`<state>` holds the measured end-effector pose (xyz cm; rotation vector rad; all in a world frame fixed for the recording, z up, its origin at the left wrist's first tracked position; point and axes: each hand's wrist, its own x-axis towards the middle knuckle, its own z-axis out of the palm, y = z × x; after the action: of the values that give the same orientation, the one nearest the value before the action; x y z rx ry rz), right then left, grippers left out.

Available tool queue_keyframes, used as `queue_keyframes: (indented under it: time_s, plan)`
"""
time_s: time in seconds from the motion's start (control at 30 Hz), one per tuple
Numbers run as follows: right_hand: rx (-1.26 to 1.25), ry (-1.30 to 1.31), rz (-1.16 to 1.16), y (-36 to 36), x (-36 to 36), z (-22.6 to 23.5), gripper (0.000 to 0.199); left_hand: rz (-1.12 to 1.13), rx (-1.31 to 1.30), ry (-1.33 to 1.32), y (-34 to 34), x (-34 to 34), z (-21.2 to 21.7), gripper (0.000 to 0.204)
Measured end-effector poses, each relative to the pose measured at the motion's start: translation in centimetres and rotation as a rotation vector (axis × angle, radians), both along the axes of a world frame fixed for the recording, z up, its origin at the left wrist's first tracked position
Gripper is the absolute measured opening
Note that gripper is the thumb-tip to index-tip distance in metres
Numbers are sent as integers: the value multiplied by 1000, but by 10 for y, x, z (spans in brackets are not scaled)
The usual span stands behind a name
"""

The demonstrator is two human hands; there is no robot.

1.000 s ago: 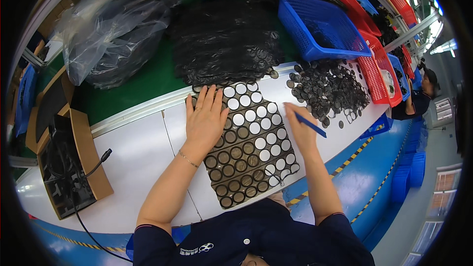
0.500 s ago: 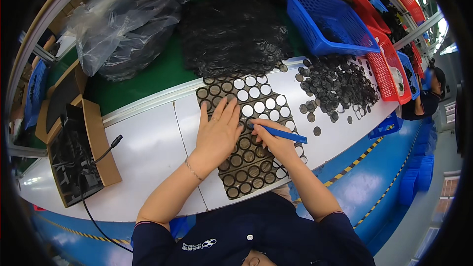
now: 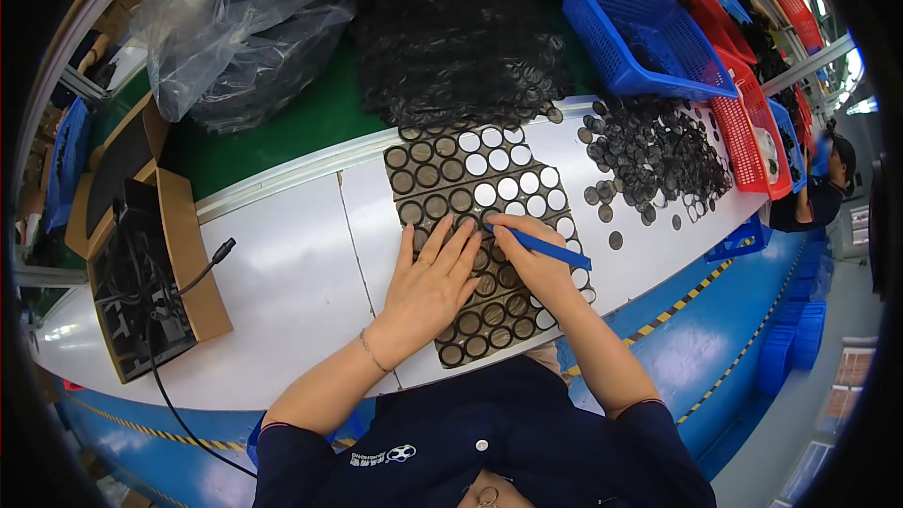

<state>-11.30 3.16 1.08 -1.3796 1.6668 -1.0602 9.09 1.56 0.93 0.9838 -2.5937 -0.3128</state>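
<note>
A dark translucent sheet (image 3: 406, 182) lies on the white tabletop, covered with rows of black rings. Several openings on its right side show as white circles (image 3: 484, 194); others look brown-grey. My left hand (image 3: 420, 292) rests flat on the sheet's left part, fingers stretched out. In my right hand (image 3: 538, 268) is a slim, flat blue hand tool (image 3: 562, 253), gripped between thumb and fingers. Its tip meets the sheet at a ring just beyond my left fingertips; the exact kind of tool and its tip are hidden.
Loose dark discs (image 3: 658, 155) are heaped on the right. Behind the sheet lies a stack of black sheets (image 3: 456, 56); a clear plastic bag (image 3: 254, 33) sits left of it. Blue basket (image 3: 649, 38) and red basket (image 3: 743, 122) stand far right. An open cardboard box (image 3: 193, 254) with cables is left.
My left hand has slid a little toward me along the sheet, uncovering more rings above its fingertips. The right hand still grips the blue tool at about the same place. The whole view has shifted slightly.
</note>
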Motion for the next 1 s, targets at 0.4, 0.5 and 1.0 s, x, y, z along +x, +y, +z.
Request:
queue_keyframes:
  time_s: [0.4, 0.5, 1.0]
  plan:
    - [-539, 1157, -380, -36, -127, 2, 22, -4, -26, 3, 3, -2, -2, 53]
    - [-225, 683, -282, -14, -107, 7, 24, -55, -37, 14, -2, -1, -2, 47]
    - [197, -174, -39, 39, -3, 11, 25, -119, -52, 9, 2, 3, 0, 36]
